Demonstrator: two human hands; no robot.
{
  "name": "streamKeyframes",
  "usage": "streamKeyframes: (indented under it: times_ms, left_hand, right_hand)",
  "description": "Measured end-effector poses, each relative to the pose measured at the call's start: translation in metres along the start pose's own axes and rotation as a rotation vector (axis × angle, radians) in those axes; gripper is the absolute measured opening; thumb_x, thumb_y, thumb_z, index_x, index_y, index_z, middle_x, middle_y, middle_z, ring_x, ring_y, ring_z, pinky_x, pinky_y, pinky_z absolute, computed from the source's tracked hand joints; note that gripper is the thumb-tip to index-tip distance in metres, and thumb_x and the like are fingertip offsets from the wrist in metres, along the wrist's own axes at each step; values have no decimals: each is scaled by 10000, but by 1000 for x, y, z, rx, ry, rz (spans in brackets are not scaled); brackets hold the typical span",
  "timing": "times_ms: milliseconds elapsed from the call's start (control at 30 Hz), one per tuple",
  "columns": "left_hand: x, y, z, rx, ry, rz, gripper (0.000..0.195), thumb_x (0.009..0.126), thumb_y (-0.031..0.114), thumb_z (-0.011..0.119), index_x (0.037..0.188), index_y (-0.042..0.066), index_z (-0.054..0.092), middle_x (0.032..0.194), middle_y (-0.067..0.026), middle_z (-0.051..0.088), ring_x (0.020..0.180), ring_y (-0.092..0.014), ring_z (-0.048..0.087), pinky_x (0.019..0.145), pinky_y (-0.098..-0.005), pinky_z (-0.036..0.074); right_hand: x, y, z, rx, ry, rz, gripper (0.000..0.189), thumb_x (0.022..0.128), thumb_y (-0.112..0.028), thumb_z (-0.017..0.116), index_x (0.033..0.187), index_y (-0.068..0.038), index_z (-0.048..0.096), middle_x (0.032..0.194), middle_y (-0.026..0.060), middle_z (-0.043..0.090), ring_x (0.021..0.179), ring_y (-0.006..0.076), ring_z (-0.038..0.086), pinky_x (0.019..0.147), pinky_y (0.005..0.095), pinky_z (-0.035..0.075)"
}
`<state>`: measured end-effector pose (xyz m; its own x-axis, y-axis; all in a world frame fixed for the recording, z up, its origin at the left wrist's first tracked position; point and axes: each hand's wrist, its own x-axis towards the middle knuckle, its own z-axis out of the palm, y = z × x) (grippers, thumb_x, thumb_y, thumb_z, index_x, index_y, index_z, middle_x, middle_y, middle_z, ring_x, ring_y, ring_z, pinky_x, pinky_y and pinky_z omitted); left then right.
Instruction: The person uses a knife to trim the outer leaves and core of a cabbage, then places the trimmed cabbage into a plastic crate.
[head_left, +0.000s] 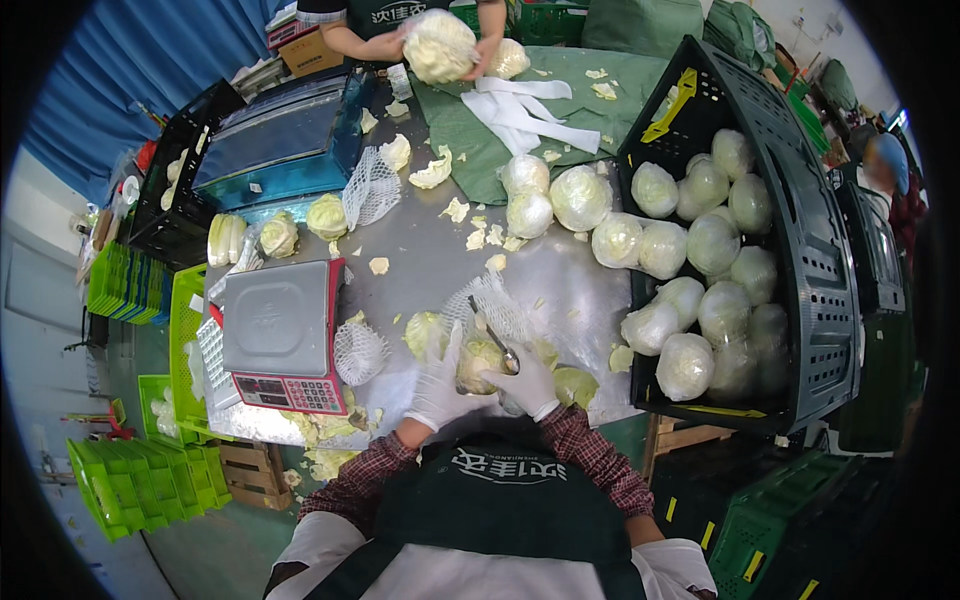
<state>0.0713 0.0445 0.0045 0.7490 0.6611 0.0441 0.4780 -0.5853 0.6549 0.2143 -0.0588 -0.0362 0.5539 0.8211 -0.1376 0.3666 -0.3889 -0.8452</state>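
Both my hands wear white gloves and meet around a small cabbage (477, 364) at the front of the metal table. My left hand (442, 384) cups its left side, fingers pointing away from me. With my right hand (531, 379) I hold a small knife (510, 358) and touch the cabbage's right side. The knife slants up and left over the head. Just beyond lies a white foam net (491, 307). Another cabbage (424, 334) rests left of it, and loose green leaves (574, 385) lie to the right of my right hand.
A red-edged scale (277, 319) stands left, a crumpled foam net (360, 352) beside it. At right, a dark crate (814, 247) on its side holds several wrapped cabbages (712, 244). Across the table, a co-worker's hands (486, 56) hold a larger cauliflower-like head (440, 46). A blue-topped wrapping machine (274, 142) stands far left.
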Motion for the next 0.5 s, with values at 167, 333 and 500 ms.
streamKeyframes:
  times_ms: [167, 333, 500]
  left_hand:
    - [11, -13, -14, 131, -182, 317, 1019, 571, 391, 827, 1381, 21, 332, 1365, -245, 357, 1292, -357, 324, 1057, -395, 305]
    - [14, -31, 32, -120, -244, 79, 860, 563, 287, 829, 1266, 12, 419, 1262, -186, 460, 1187, -332, 440, 996, -384, 371]
    - [24, 8, 17, -425, -307, -281, 834, 505, 258, 847, 1192, 12, 443, 1154, -171, 499, 1076, -310, 498, 939, -388, 415]
  right_hand:
    - [8, 7, -9, 66, -207, -99, 624, 705, -405, 745, 1170, -42, 544, 1035, 116, 567, 953, 238, 571, 832, 337, 456]
    - [-16, 9, -21, 199, 1, 67, 338, 853, -336, 621, 1003, -35, 586, 814, 118, 625, 742, 251, 615, 654, 349, 470]
    - [-49, 28, -18, -148, 19, -75, 236, 851, -277, 628, 895, -45, 624, 711, 168, 618, 625, 365, 597, 532, 411, 457]
